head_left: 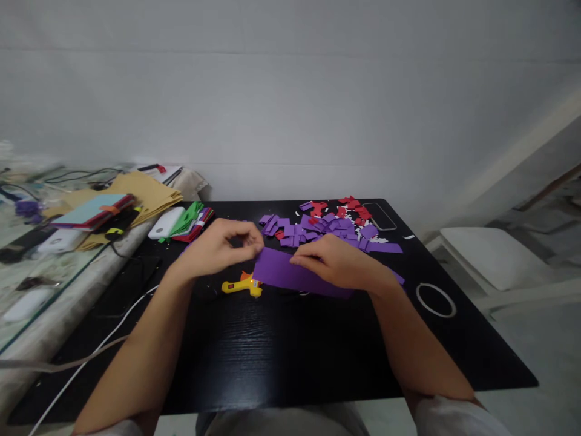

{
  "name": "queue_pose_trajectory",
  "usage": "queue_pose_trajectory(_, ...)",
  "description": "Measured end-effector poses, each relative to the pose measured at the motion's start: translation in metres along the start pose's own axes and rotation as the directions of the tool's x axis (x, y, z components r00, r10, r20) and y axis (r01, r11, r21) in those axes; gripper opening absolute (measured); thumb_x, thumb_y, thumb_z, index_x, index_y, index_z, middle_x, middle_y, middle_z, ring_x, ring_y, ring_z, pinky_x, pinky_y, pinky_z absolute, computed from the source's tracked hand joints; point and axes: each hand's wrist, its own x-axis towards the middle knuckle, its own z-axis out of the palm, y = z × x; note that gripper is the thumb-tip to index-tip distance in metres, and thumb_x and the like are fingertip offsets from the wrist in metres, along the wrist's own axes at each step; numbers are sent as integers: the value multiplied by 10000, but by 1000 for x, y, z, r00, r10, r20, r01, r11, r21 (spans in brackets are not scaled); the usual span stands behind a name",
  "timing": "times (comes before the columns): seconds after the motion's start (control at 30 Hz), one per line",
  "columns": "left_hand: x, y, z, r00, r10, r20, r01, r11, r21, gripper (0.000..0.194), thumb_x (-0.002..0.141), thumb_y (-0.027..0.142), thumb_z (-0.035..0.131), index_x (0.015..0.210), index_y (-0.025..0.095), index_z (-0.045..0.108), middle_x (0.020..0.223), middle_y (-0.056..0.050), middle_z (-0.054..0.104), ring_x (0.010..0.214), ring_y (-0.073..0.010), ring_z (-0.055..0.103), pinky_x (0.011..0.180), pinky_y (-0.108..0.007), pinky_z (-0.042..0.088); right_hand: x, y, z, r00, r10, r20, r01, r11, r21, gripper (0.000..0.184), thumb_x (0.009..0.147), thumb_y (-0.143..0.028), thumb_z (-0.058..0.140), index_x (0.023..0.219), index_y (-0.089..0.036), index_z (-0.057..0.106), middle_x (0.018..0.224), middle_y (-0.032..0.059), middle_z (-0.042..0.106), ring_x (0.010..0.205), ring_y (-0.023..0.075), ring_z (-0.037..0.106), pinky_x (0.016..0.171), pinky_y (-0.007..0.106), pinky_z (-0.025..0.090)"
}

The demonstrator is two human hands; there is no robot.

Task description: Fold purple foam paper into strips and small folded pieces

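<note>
A purple paper strip [276,269] is stretched between both hands above the black table. My left hand [227,245] pinches its upper left corner between thumb and index finger. Farther along the strip, my right hand [333,260] grips its upper edge, thumb in front, and covers part of it. Just below the left end of the strip lies a yellow glue gun [240,285] with an orange trigger. Behind the hands, small purple paper pieces [336,227] are heaped with red paper pieces [354,206] and white scraps.
The black table [254,351] carries a white ring [436,300] at right and a phone-like outline [380,216] behind. At left are green folded paper [188,218], a white box [166,223], yellow envelopes [147,194] and a white cable [97,348]. A white stool [494,257] stands right.
</note>
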Motion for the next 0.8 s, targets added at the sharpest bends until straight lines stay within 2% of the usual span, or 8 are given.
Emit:
queue_pose_trajectory(0.1,-6,-9,-12,983,-44,-177,43,999,-11,122,884,289,706,815,189,713,734,12,699,679,-109,617,648,-224,486,-2,4,-5,998,20,-63,-20,1000,-7,363,1059,-345,524,800,-183,720,752,-5,714,659,125,565,675,290,359)
queue_pose_trajectory(0.2,-6,-6,-9,954,-68,-293,59,997,-40,176,908,354,706,858,186,720,759,-4,709,692,-117,627,645,-233,491,-1,3,-5,984,66,-166,-66,998,7,434,1049,-355,520,664,-175,609,613,-33,559,594,109,445,622,294,305)
queue_pose_trajectory(0.4,2,9,11,966,-53,-254,56,998,2,225,934,415,696,942,190,708,856,-18,727,753,-133,654,694,-254,513,4,-3,3,968,99,-230,-82,993,84,442,1042,-352,507,638,-177,540,603,-43,493,609,103,426,610,289,285)
queue_pose_trajectory(0.67,4,5,14,961,-73,-265,64,997,-44,293,876,457,772,941,192,667,847,-11,678,757,-140,625,704,-269,509,4,-5,3,959,106,-262,-83,992,98,421,1045,-373,504,687,-177,608,628,-32,549,615,106,445,618,282,308)
queue_pose_trajectory(0.8,4,1,15,955,-94,-282,83,995,-49,339,845,466,805,1004,207,653,791,17,633,679,-125,570,623,-251,459,4,-5,4,960,99,-263,-76,993,96,408,1045,-362,506,705,-174,632,634,-31,568,614,104,454,617,279,311)
